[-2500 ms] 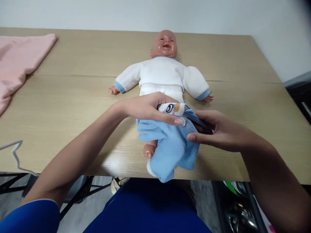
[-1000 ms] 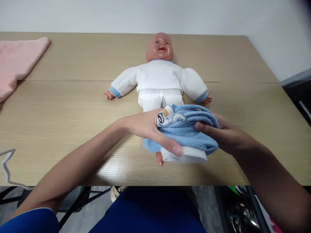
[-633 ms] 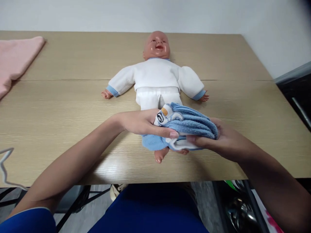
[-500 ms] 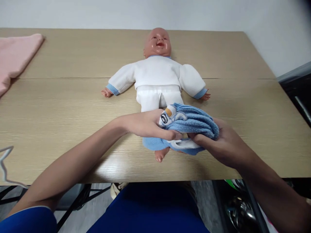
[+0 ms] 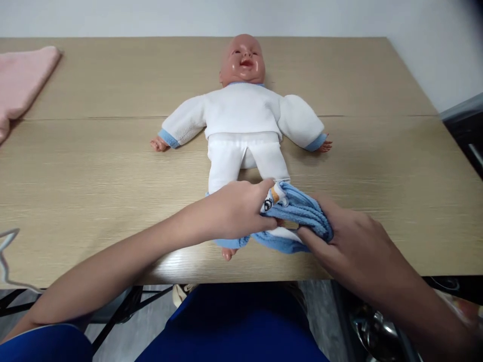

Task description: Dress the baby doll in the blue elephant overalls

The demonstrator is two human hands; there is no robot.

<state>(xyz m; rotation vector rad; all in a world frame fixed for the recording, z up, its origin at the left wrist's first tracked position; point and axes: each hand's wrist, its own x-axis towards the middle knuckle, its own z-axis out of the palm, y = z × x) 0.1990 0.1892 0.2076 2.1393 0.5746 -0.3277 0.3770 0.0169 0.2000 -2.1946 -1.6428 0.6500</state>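
Observation:
A baby doll [image 5: 245,108] in a white top with blue cuffs and white trousers lies on its back, feet towards me. Over its lower legs is a bunched blue terry garment [image 5: 302,211] with an embroidered patch showing. My left hand [image 5: 245,208] is closed on the garment's left side, above the doll's shin. On the other side my right hand [image 5: 335,234] grips the gathered folds between thumb and fingers. One doll foot [image 5: 228,253] shows below the blue cloth; the other is mostly hidden.
A pink cloth [image 5: 24,83] lies at the table's [image 5: 94,176] far left. A white cable [image 5: 5,256] hangs near the front left edge. Beyond the right edge stand dark objects, with a shiny metal item [image 5: 377,332] below.
Both hands have shifted slightly nearer to me with the bunched garment. More of the white trouser legs shows above it. The view has moved a little.

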